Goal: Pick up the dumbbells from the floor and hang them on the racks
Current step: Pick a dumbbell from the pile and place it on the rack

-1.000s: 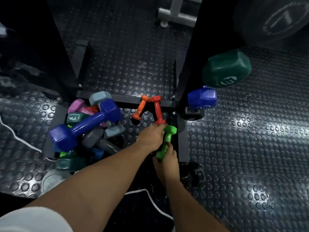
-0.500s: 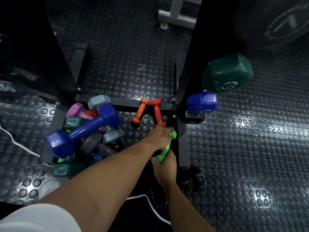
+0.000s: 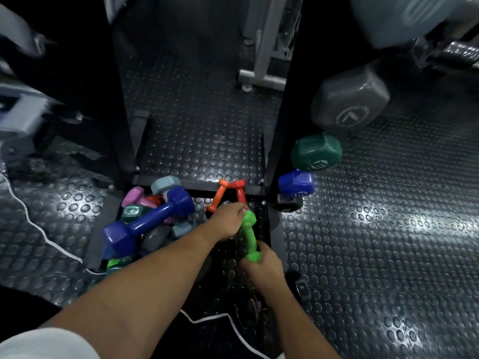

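My right hand (image 3: 263, 265) clenches the near end of the green dumbbell (image 3: 249, 235), which tilts up off the studded floor (image 3: 375, 242) at the foot of the black rack (image 3: 281, 120). My left hand (image 3: 228, 220) curls down over the low end of the red dumbbell (image 3: 239, 190), fingers touching the green head; whether it truly grips, I cannot tell. The orange dumbbell (image 3: 217, 199) leans beside the red. The big blue dumbbell (image 3: 150, 221) tops the heap on my left.

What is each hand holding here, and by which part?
Right hand grips the green dumbbell by its near head. Left hand touches its far head; its grip is unclear.
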Demonstrator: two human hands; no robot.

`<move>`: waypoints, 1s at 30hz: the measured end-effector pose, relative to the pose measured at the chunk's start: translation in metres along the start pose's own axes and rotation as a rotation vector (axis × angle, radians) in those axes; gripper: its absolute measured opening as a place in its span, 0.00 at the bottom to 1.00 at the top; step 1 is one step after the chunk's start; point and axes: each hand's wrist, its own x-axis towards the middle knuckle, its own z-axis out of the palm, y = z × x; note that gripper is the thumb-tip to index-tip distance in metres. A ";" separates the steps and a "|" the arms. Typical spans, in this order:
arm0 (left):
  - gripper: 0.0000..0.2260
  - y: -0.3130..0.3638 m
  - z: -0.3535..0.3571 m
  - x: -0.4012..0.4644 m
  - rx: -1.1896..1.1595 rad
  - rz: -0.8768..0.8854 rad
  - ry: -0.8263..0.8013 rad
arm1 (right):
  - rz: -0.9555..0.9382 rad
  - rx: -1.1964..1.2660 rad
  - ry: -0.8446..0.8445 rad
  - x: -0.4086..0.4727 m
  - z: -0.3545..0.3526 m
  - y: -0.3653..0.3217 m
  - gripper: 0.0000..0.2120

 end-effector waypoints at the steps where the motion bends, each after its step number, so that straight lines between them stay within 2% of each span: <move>1: 0.16 0.007 -0.008 -0.007 -0.014 0.009 0.008 | -0.017 0.006 -0.003 -0.006 -0.007 -0.007 0.12; 5: 0.16 0.034 -0.040 -0.034 -0.026 0.071 0.055 | -0.102 0.032 0.015 -0.034 -0.032 -0.039 0.12; 10: 0.14 0.065 -0.085 -0.068 0.003 0.159 0.169 | -0.195 0.061 0.058 -0.059 -0.052 -0.071 0.16; 15: 0.18 0.091 -0.118 -0.100 0.006 0.234 0.292 | -0.271 0.199 0.062 -0.094 -0.066 -0.107 0.18; 20: 0.19 0.127 -0.138 -0.135 -0.098 0.322 0.452 | -0.342 0.360 0.047 -0.136 -0.081 -0.138 0.16; 25: 0.14 0.163 -0.160 -0.164 -0.159 0.486 0.652 | -0.469 0.447 0.077 -0.180 -0.107 -0.175 0.18; 30: 0.10 0.213 -0.185 -0.197 -0.243 0.649 0.748 | -0.572 0.526 0.121 -0.221 -0.140 -0.212 0.17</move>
